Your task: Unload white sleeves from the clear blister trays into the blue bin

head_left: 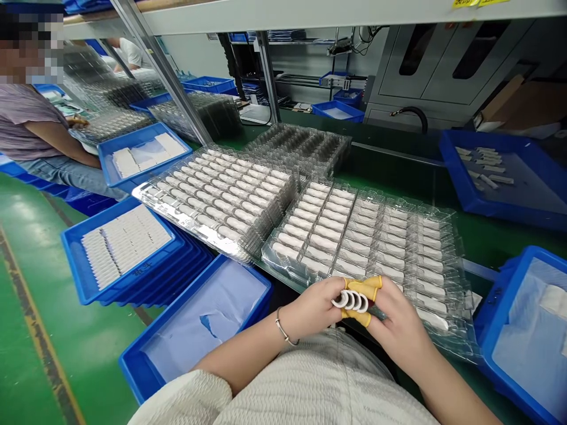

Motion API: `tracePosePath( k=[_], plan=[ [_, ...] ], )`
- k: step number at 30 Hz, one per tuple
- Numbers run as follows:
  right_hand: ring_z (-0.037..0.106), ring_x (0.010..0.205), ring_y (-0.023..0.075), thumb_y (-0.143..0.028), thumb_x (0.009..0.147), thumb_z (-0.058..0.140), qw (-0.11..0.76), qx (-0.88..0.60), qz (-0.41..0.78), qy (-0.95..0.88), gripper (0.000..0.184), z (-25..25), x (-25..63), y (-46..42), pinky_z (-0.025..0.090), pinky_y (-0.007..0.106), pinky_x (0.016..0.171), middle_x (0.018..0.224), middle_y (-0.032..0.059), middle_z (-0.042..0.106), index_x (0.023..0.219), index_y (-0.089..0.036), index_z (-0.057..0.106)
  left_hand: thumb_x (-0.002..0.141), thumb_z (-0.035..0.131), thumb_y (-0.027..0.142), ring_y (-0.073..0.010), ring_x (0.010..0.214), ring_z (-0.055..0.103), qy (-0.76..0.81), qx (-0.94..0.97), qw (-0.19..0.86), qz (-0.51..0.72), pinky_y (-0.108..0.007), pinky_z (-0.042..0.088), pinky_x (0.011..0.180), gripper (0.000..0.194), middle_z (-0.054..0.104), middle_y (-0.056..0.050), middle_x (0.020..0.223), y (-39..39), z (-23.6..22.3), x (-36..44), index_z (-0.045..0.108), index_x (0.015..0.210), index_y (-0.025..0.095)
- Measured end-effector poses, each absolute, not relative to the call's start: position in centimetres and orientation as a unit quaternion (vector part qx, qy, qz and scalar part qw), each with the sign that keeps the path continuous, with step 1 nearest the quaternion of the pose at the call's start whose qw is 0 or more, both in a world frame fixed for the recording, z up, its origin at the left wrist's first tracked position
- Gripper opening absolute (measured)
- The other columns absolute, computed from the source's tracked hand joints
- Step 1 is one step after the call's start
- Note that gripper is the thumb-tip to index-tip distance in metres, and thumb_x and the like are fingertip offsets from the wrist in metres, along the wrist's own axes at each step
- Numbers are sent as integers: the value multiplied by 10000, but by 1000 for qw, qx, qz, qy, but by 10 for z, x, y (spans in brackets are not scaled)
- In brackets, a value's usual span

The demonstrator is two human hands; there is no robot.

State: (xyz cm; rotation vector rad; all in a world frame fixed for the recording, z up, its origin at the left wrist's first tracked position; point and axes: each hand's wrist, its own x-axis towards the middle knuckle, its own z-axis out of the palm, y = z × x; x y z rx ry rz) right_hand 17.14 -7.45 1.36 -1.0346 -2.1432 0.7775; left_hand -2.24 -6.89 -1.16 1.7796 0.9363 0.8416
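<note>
Close to my body, my left hand point(319, 304) and my right hand point(392, 313) come together around several white curved plastic pieces point(351, 301). The pieces sit side by side with their C-shaped ends facing me. Yellow finger cots cover fingertips of my hands, which press on the pieces from both sides. Just beyond lies a clear plastic blister tray point(277, 265) with rows of white parts in its pockets. To its left, a second filled clear tray point(195, 227) tops a stack of such trays.
Blue bins with white parts point(73, 260) are stacked at left, beside a paper-lined blue bin point(133, 360). More blue bins point(491, 330) stand at right. Clear trays point(305, 144) are stacked behind. A person point(39, 124) sits at far left; a metal post point(163, 71) rises nearby.
</note>
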Motion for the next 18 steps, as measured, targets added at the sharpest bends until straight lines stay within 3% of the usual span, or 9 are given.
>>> tracePosePath(
  k=[10, 15, 18],
  plan=[
    [586, 882, 182, -224, 914, 609, 273, -432, 340, -789, 236, 18, 171, -75, 509, 309, 738, 992, 24, 551, 1141, -288, 607, 727, 593, 46, -167, 767, 554, 408, 750, 430, 294, -273, 451, 710, 212, 592, -22, 844, -68, -10, -22, 554, 878, 189],
    [577, 955, 216, -268, 915, 599, 243, -445, 337, -794, 279, 19, 169, -75, 506, 347, 783, 1063, 48, 552, 1192, -282, 570, 779, 597, 115, -181, 806, 579, 422, 755, 409, 293, -287, 465, 733, 124, 607, -40, 869, -68, -16, -17, 535, 858, 188],
    [580, 949, 219, -249, 919, 575, 248, -440, 329, -798, 192, 20, 166, -73, 500, 351, 779, 1042, 51, 565, 1108, -266, 603, 747, 562, 80, -180, 789, 570, 446, 754, 386, 288, -289, 455, 713, 163, 592, -32, 852, -70, -18, -15, 494, 840, 195]
  ],
)
